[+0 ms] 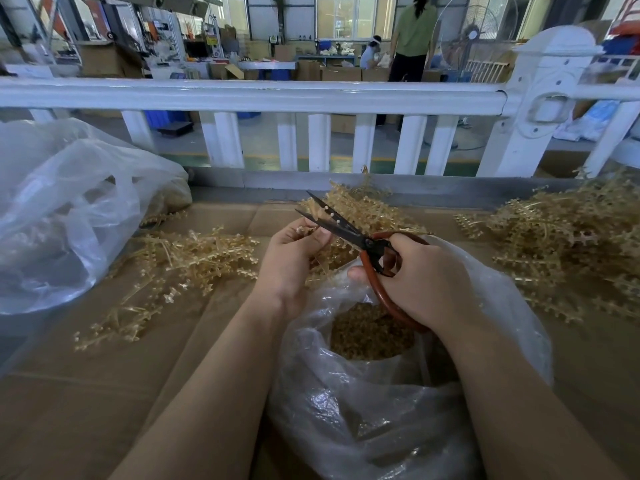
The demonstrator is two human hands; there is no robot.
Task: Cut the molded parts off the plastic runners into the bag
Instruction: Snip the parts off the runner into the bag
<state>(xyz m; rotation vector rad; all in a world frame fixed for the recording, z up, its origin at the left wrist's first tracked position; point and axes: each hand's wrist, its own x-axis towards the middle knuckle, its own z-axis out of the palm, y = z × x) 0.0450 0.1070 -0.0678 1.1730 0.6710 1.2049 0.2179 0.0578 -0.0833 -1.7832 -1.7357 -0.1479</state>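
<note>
My left hand point(291, 258) pinches a thin amber plastic runner point(313, 211) and holds it up above the bag. My right hand point(420, 278) grips red-handled scissors point(372, 247); their dark blades stand apart around the runner's tip, just past my left fingers. Below both hands sits a clear plastic bag point(363, 403) with its mouth open, holding a heap of small amber cut parts point(372, 336).
Piles of amber runners lie on the cardboard top point(104, 393): one at left point(187, 261), one behind my hands point(360, 209), a big one at right point(568, 244). A second clear bag point(59, 216) bulges at far left. A white railing point(256, 95) borders the back.
</note>
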